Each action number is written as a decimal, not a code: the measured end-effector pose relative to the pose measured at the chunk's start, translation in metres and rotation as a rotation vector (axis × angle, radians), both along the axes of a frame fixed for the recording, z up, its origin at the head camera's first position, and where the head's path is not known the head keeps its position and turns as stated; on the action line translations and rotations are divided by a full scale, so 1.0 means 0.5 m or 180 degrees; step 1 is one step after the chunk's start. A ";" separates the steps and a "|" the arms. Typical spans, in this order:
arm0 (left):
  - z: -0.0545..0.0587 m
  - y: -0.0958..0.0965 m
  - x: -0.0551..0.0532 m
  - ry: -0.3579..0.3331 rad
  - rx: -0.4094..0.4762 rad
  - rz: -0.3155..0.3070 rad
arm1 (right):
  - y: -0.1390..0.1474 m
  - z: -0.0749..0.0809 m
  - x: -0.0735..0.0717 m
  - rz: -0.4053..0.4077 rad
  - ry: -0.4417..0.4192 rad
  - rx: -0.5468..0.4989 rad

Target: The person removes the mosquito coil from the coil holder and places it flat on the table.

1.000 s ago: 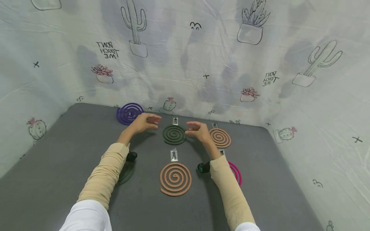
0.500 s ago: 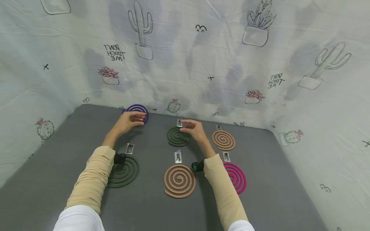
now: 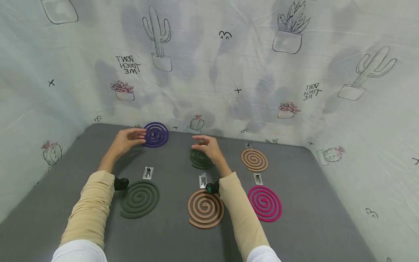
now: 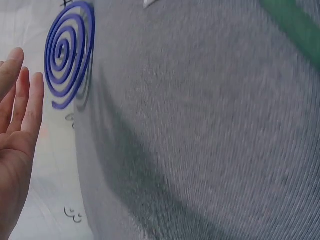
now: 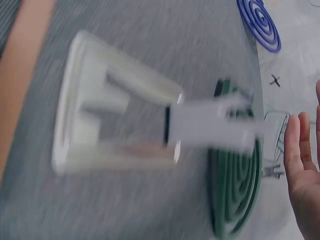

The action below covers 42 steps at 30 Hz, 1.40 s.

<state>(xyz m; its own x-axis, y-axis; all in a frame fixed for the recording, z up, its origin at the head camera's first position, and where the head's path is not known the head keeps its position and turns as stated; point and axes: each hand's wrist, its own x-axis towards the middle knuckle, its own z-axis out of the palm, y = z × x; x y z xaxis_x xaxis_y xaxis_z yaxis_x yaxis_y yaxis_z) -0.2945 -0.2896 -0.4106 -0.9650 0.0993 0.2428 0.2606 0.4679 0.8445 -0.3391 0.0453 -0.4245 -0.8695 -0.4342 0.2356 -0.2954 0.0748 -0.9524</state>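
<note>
My left hand hovers just left of a purple mosquito coil at the back, its fingers relaxed and holding nothing. In the left wrist view the same purple coil is right of the left hand, with a gap between them. My right hand is over the back green mosquito coil and partly hides it. Its fingers are loosely bent with nothing between them. In the right wrist view a blurred metal coil stand lies close to the camera, and the right hand is beyond the green coil.
Nearer on the grey table lie a green coil, an orange coil and a pink coil. Another orange coil is at back right. Small metal stands lie behind several coils. A printed cloth wall bounds the back.
Both hands have moved left across the table. The left hand has passed the purple coil and uncovered it; the right has come over the back green coil from its right side.
</note>
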 end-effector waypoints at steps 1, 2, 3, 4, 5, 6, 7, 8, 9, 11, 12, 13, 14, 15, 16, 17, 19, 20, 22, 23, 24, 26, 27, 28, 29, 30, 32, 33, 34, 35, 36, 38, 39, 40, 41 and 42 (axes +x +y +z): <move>0.000 -0.004 0.001 -0.0015 0.0000 0.0016 | -0.008 0.001 0.000 0.0000 -0.0022 0.0005; 0.000 -0.009 0.000 -0.0028 0.0006 0.0019 | -0.015 0.003 0.001 -0.0006 -0.0063 0.0011; 0.000 -0.012 -0.001 -0.0035 -0.0004 0.0028 | -0.023 0.003 0.001 -0.0001 -0.0096 0.0001; 0.000 -0.015 -0.002 -0.0042 -0.0010 0.0045 | -0.031 0.004 0.001 -0.0003 -0.0128 -0.0003; 0.000 -0.019 -0.002 -0.0052 -0.0013 0.0064 | -0.039 0.005 0.000 -0.0011 -0.0161 0.0003; 0.000 -0.023 -0.003 -0.0064 -0.0014 0.0082 | -0.048 0.005 -0.002 -0.0018 -0.0186 0.0008; 0.001 -0.028 -0.003 -0.0077 -0.0018 0.0102 | -0.057 0.006 -0.003 -0.0026 -0.0210 0.0020; 0.002 -0.033 -0.003 -0.0095 -0.0035 0.0122 | -0.066 0.006 -0.004 -0.0017 -0.0225 0.0023; 0.003 -0.037 -0.001 -0.0112 -0.0063 0.0150 | -0.074 0.007 -0.005 -0.0019 -0.0222 0.0032; 0.006 -0.045 0.002 -0.0144 -0.0094 0.0190 | -0.091 0.008 -0.007 -0.0026 -0.0239 0.0075; 0.007 -0.047 0.003 -0.0153 -0.0104 0.0206 | -0.099 0.009 -0.009 -0.0030 -0.0230 0.0104; 0.007 -0.051 0.004 -0.0172 -0.0097 0.0216 | -0.109 0.009 -0.010 -0.0037 -0.0240 0.0135; 0.006 -0.054 0.005 -0.0196 -0.0096 0.0223 | -0.118 0.008 -0.011 -0.0044 -0.0234 0.0159; 0.005 -0.056 0.005 -0.0222 -0.0103 0.0242 | -0.128 0.008 -0.013 -0.0058 -0.0228 0.0182; 0.003 -0.058 0.004 -0.0249 -0.0104 0.0256 | -0.138 0.007 -0.015 -0.0061 -0.0224 0.0215; 0.001 -0.060 0.002 -0.0278 -0.0112 0.0276 | -0.147 0.006 -0.017 -0.0070 -0.0228 0.0252; -0.002 -0.062 -0.001 -0.0358 -0.0135 0.0313 | -0.164 0.005 -0.018 -0.0077 -0.0225 0.0294; -0.002 -0.063 -0.002 -0.0398 -0.0164 0.0330 | -0.172 0.003 -0.020 -0.0085 -0.0223 0.0318; -0.004 -0.062 -0.005 -0.0477 -0.0202 0.0361 | -0.184 0.000 -0.021 -0.0131 -0.0252 0.0381; -0.006 -0.062 -0.006 -0.0523 -0.0212 0.0367 | -0.189 -0.001 -0.021 -0.0170 -0.0275 0.0400; -0.007 -0.062 -0.007 -0.0561 -0.0220 0.0372 | -0.194 -0.003 -0.021 -0.0213 -0.0287 0.0406; -0.011 -0.062 -0.009 -0.0635 -0.0229 0.0386 | -0.202 -0.007 -0.022 -0.0310 -0.0309 0.0433; -0.014 -0.062 -0.009 -0.0664 -0.0233 0.0407 | -0.206 -0.008 -0.022 -0.0344 -0.0317 0.0428; -0.017 -0.063 -0.012 -0.0680 -0.0238 0.0427 | -0.210 -0.010 -0.025 -0.0374 -0.0320 0.0417; -0.020 -0.063 -0.014 -0.0685 -0.0240 0.0454 | -0.213 -0.011 -0.027 -0.0398 -0.0317 0.0423; -0.024 -0.063 -0.017 -0.0688 -0.0248 0.0481 | -0.217 -0.012 -0.029 -0.0420 -0.0318 0.0446; -0.031 -0.064 -0.021 -0.0706 -0.0255 0.0518 | -0.225 -0.013 -0.032 -0.0463 -0.0351 0.0523; -0.034 -0.066 -0.024 -0.0704 -0.0267 0.0515 | -0.229 -0.014 -0.033 -0.0495 -0.0388 0.0581; -0.037 -0.066 -0.026 -0.0697 -0.0266 0.0512 | -0.233 -0.014 -0.034 -0.0521 -0.0425 0.0643; -0.039 -0.066 -0.029 -0.0692 -0.0278 0.0501 | -0.236 -0.014 -0.035 -0.0543 -0.0460 0.0721; -0.041 -0.066 -0.032 -0.0690 -0.0263 0.0491 | -0.239 -0.014 -0.037 -0.0556 -0.0501 0.0772; -0.047 -0.063 -0.036 -0.0683 -0.0239 0.0469 | -0.244 -0.017 -0.037 -0.0587 -0.0572 0.0830; -0.049 -0.062 -0.037 -0.0677 -0.0243 0.0458 | -0.247 -0.017 -0.038 -0.0599 -0.0587 0.0839; -0.050 -0.060 -0.040 -0.0678 -0.0206 0.0454 | -0.249 -0.018 -0.039 -0.0600 -0.0592 0.0832; -0.052 -0.058 -0.041 -0.0680 -0.0169 0.0446 | -0.250 -0.018 -0.040 -0.0601 -0.0600 0.0824; -0.054 -0.057 -0.044 -0.0686 -0.0116 0.0444 | -0.252 -0.018 -0.041 -0.0602 -0.0611 0.0801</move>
